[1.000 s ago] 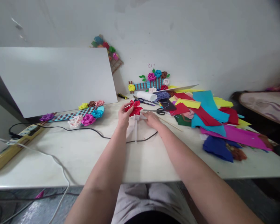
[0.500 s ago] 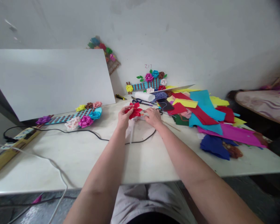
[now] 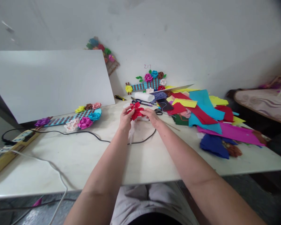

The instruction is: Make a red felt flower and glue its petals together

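A red paper flower [image 3: 136, 111] with spread petals is held over the middle of the table. My left hand [image 3: 125, 118] pinches its left side between thumb and fingers. My right hand [image 3: 151, 117] closes its fingertips on the petals at the right side. Below the flower, a whitish, see-through object [image 3: 132, 132] is partly hidden by my left hand, and I cannot make out what it is. Black-handled scissors [image 3: 158, 111] lie just beyond my right hand.
Coloured crepe paper [image 3: 203, 106] is heaped at the right. A guitar-shaped decoration with paper flowers [image 3: 70, 119] lies at the left, and another [image 3: 146, 85] leans on the wall. A black cord [image 3: 84, 132] crosses the table from a power strip [image 3: 16, 143]. A yellow cutter [image 3: 120, 97] lies behind.
My right hand has moved slightly left, and its fingertips now meet the flower's right petals. The flower has turned a little in my left hand. The view has shifted slightly.
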The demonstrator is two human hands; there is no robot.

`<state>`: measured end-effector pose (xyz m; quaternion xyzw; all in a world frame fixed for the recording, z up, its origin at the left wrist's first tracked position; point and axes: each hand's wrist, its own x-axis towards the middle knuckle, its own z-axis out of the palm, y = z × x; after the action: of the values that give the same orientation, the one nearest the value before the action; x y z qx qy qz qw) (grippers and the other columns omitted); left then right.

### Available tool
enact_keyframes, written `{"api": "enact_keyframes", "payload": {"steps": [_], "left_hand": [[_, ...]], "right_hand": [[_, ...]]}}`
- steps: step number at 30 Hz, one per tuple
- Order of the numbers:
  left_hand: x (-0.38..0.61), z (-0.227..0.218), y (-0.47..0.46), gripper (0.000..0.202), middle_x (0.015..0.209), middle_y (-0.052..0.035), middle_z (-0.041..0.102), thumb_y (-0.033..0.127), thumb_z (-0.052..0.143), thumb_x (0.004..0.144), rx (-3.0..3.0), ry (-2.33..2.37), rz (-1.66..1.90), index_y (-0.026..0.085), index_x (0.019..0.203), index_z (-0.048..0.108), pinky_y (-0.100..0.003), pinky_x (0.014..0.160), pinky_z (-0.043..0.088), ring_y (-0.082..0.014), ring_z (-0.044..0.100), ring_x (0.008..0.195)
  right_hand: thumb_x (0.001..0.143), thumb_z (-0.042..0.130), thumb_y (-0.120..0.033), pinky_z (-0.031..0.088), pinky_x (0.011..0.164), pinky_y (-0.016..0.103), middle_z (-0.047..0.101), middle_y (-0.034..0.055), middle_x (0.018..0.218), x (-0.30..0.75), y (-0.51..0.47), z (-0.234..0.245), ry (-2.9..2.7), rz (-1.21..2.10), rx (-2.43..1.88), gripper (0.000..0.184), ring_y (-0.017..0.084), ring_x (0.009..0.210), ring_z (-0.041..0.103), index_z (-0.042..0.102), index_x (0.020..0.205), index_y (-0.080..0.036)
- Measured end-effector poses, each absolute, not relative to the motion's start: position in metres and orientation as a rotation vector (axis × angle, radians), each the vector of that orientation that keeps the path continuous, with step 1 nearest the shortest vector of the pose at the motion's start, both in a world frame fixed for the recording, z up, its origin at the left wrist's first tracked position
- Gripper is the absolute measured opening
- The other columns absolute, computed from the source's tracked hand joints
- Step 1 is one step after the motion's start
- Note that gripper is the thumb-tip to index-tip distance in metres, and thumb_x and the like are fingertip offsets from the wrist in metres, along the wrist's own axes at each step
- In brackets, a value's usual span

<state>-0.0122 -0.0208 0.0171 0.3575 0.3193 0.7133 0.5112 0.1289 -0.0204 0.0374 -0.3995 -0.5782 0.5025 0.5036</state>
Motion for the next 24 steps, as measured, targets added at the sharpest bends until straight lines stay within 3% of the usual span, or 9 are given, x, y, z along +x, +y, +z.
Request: {"api": "enact_keyframes", "payload": {"steps": [7,15,24], "left_hand": [[-0.009,0.014,-0.019,0.05,0.074,-0.0012,0.069,0.027,0.083,0.051,0.905,0.737,1.722,0.018,0.096,0.063,-0.024,0.06,0.047,-0.0132,0.062,0.062],[-0.013,0.02,-0.02,0.039,0.086,-0.0041,0.069,0.043,0.073,0.063,0.989,0.879,1.579,0.018,0.091,0.063,-0.026,0.055,0.047,-0.0183,0.065,0.072],[-0.024,0.025,-0.025,0.033,0.079,-0.0053,0.07,0.029,0.068,0.059,1.144,1.014,1.416,0.017,0.09,0.069,-0.03,0.06,0.05,-0.0193,0.065,0.067]], "right_hand": [[0.057,0.065,-0.025,0.043,0.065,0.027,0.059,-0.0038,0.06,0.12,-0.012,0.028,-1.355,1.179,-1.024,0.011,0.011,0.061,0.052,0.06,0.064,-0.017],[0.063,0.058,-0.026,0.045,0.065,0.027,0.061,-0.0026,0.06,0.129,0.003,0.018,-1.494,0.866,-1.184,0.008,0.014,0.064,0.056,0.063,0.064,-0.019],[0.065,0.058,-0.027,0.045,0.07,0.028,0.063,-0.0006,0.064,0.137,0.008,0.017,-1.634,0.628,-1.267,0.011,0.017,0.07,0.057,0.066,0.066,-0.019]]}}
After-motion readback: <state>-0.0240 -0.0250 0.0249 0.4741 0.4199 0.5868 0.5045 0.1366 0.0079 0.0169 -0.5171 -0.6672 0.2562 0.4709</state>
